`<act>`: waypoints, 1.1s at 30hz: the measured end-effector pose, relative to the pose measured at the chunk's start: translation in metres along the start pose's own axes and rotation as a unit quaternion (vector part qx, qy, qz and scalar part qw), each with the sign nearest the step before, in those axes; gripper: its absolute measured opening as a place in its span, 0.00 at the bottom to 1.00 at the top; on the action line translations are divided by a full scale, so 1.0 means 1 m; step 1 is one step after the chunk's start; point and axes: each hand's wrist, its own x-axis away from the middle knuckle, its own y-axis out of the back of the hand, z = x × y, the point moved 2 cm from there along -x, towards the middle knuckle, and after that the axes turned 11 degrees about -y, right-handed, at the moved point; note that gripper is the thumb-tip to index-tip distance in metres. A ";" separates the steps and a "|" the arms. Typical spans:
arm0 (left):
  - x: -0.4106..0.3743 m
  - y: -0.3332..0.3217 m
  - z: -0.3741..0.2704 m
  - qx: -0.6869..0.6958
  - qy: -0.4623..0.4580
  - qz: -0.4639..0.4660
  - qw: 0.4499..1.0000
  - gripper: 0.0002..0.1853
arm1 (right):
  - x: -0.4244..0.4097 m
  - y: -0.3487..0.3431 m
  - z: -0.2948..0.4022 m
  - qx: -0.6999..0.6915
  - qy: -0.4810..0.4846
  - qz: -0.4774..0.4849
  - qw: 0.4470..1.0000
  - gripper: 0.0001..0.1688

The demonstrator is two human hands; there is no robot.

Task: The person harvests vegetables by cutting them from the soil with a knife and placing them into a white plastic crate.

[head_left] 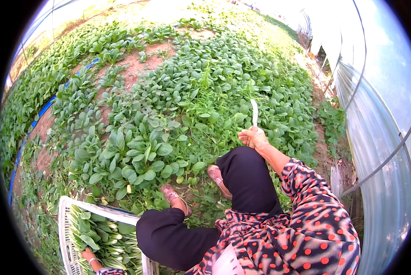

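A short knife [254, 112] with a pale, slightly curved blade points away from me, gripped in my right hand [255, 138]. Its handle is hidden inside that hand, which is above my bent right knee. Down at the lower left, my left hand [88, 255] reaches into a white plastic crate [64, 223], against cut leafy greens [104, 237]. The greens lie in bunches with pale stems. Leaves cover part of those fingers, so whether they grip a bunch is unclear. Before my feet grow broad-leaved green plants [142, 154], still rooted.
A blue hose or strip [37, 117] curves along the left. Clear plastic sheeting [374, 137] on bent hoops [394, 153] walls the right side. Bare soil [142, 65] shows between the plants. Taller feathery weeds [205, 77] stand among the leaves.
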 end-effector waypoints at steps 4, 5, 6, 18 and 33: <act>0.005 0.043 0.011 0.062 -0.021 -0.030 0.997 0.33 | 0.005 -0.014 0.000 -0.009 -0.005 0.042 0.999 0.11; 0.006 0.065 0.013 0.005 -0.005 -0.056 0.998 0.33 | 0.010 -0.021 -0.001 -0.010 -0.014 0.057 0.998 0.11; 0.018 0.047 -0.003 -0.080 0.042 -0.069 0.994 0.31 | 0.020 -0.019 0.006 -0.008 -0.022 0.058 0.998 0.13; 0.134 0.063 -0.394 0.482 -0.187 0.145 0.844 0.15 | 0.042 -0.071 -0.007 0.135 0.035 0.194 0.971 0.11; 0.210 0.083 -0.502 0.409 -0.172 0.535 0.719 0.15 | 0.022 -0.022 -0.022 0.098 0.065 0.177 0.977 0.09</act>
